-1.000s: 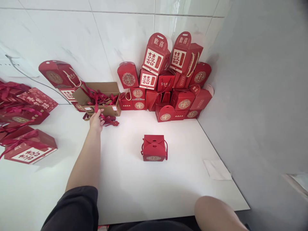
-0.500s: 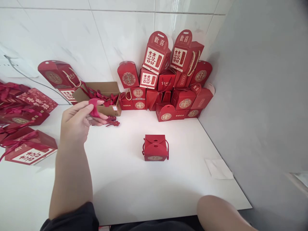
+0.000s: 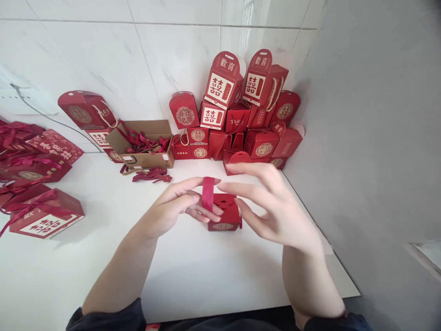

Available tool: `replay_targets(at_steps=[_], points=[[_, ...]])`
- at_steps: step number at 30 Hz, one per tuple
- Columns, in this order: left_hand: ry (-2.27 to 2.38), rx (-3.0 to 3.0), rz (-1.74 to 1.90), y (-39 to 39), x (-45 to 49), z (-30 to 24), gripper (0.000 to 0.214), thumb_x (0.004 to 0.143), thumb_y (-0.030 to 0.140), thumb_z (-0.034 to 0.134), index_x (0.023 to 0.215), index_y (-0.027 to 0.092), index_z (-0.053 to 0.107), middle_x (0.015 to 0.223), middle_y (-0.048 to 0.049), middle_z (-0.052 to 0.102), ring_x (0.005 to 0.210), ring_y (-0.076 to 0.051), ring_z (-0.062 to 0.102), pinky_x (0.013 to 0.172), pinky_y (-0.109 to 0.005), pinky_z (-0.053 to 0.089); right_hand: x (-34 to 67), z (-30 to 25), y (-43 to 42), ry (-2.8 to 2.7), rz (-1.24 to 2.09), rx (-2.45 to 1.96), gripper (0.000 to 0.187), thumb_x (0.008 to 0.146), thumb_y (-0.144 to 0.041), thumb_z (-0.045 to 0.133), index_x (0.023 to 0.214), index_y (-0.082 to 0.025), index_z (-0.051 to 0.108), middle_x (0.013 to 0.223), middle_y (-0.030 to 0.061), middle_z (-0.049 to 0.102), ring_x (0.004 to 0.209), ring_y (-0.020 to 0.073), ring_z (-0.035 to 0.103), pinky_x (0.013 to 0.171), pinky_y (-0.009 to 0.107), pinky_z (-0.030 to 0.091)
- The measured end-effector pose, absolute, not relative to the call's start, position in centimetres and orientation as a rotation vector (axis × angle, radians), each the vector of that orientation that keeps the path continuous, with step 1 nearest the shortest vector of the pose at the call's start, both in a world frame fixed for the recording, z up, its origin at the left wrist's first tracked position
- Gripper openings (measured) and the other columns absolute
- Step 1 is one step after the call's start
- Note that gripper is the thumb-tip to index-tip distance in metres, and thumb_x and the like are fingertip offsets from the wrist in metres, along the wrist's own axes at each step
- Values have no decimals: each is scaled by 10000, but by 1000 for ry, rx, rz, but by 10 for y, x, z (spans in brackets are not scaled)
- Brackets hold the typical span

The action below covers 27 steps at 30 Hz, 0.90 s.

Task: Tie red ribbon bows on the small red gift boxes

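My left hand (image 3: 179,207) pinches a short red ribbon (image 3: 208,193) between thumb and fingers, holding it upright just above the table. My right hand (image 3: 272,207) hovers beside it with fingers spread, its fingertips close to the ribbon's top. Right behind both hands sits a small red gift box (image 3: 225,216) with a folded flap lid and cord handles, partly hidden by my fingers. It rests on the white table (image 3: 193,271).
An open cardboard box (image 3: 144,145) full of red ribbons stands at the back left, loose ribbons (image 3: 151,174) in front of it. Several red gift boxes (image 3: 241,115) are stacked in the back corner. More ribboned red boxes (image 3: 37,216) lie at the left. A grey wall (image 3: 372,138) bounds the right.
My left hand has carried a ribbon from the cardboard box to the small gift box at centre. My right hand has risen into view and come up beside the ribbon.
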<state>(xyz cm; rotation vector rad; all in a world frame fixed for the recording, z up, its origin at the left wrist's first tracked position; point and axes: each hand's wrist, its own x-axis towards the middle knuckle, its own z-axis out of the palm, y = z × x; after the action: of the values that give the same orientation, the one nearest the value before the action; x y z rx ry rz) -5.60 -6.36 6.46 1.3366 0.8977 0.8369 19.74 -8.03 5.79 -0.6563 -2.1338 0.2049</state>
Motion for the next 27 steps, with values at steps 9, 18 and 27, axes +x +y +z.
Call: replay_targets(at_steps=[9,18,27], points=[[1102,1457,871,-52,-39,51,144,882,261,565,943,173,662,707,-15,693,491,-100,640,402,-150,431,159,41,-35,-1769,816,-824,223,921,-250,546,996,-257,756,930,19,761,853,195,709,754,314,566],[991,1397,888,-48,-24,33,232,830,368,683,908,153,718,699,-37,722,526,-122,671,431,-165,492,152,42,-32,-1571,1178,-740,211,898,-353,595,887,-246,776,938,26,742,880,198,685,785,324,541],[1000,1684,973,-64,-23,44,150,773,277,744,851,154,781,786,-74,771,689,-191,732,624,-260,616,164,25,-5,-1213,1173,-783,194,851,-346,608,798,-244,766,867,13,754,880,206,683,820,346,531]])
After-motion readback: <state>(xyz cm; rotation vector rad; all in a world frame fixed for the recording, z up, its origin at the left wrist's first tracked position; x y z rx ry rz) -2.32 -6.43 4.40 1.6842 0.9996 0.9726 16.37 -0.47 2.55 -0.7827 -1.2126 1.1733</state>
